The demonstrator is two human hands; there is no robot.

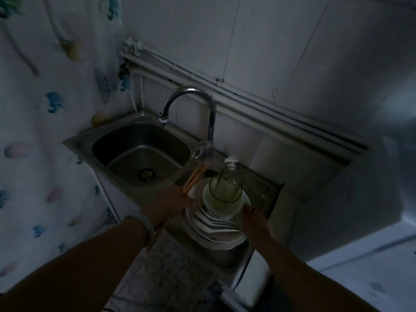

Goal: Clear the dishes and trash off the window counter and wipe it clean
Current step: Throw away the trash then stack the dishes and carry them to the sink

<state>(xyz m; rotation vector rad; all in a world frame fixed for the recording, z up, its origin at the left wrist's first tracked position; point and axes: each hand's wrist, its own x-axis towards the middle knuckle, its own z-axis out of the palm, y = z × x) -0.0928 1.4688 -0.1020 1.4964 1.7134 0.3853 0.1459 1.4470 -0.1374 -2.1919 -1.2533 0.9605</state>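
Hanging along the far left is a patterned curtain (33,131), and beside it the steel sink (85,136) is sitting under the curved faucet (191,93). A bracelet (146,224) is circling the left wrist. The left hand (167,204) is gripping a pair of chopsticks (193,179), which are pointing up toward the faucet base, and is pressing against the left rim of the stack of plates (216,230). The stack is sitting between the two hands, over the drainboard (265,192) to the right of the basin; in this dim light I cannot tell whether it is resting there or being held just above. A white bowl (222,209) is riding on top of the plates, and a clear cup (225,183) is standing in it, tilted slightly. A pump bottle (231,159) is standing just behind. The right hand (254,219) is holding the stack's right rim, its fingers reaching toward the bowl.
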